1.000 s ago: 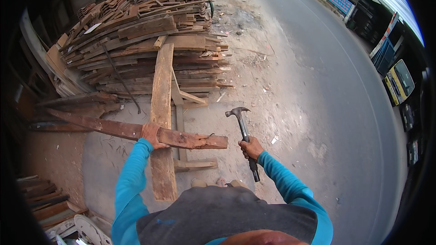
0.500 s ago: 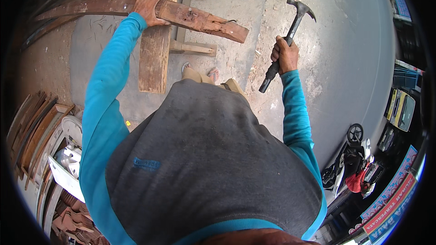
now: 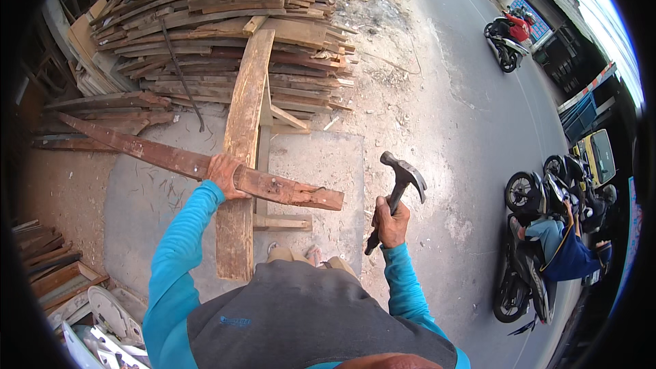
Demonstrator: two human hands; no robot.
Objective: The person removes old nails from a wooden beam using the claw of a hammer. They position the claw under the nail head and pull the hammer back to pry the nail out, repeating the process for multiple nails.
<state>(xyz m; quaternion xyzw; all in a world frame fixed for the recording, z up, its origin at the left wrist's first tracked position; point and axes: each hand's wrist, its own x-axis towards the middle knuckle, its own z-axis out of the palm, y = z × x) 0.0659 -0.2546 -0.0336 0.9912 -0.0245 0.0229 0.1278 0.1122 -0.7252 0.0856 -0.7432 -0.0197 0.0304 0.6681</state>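
Note:
My left hand [image 3: 226,175] is wrapped over a long reddish-brown wooden beam [image 3: 154,153], holding it down across a wooden trestle plank [image 3: 247,106]. The beam's right end is splintered, and a bent nail [image 3: 317,190] seems to stick up there. In my right hand [image 3: 392,223] is a claw hammer [image 3: 404,179], gripped round its dark handle with the head up and the claw to the right. It is held in the air to the right of the beam's end, apart from the wood.
Stacked old timber [image 3: 232,34] fills the far side. A thin metal bar [image 3: 179,68] leans there. To the right runs a road [image 3: 471,96] with a rider on a motorbike [image 3: 526,280], another motorbike [image 3: 506,44] farther off, and a yellow vehicle [image 3: 596,157]. Wood frames [image 3: 61,280] lie at lower left.
The view has tilted up, bringing the timber stack and more road into sight. The hammer sits slightly nearer the beam's end. Both holds are unchanged. A rider on a motorbike has appeared at right.

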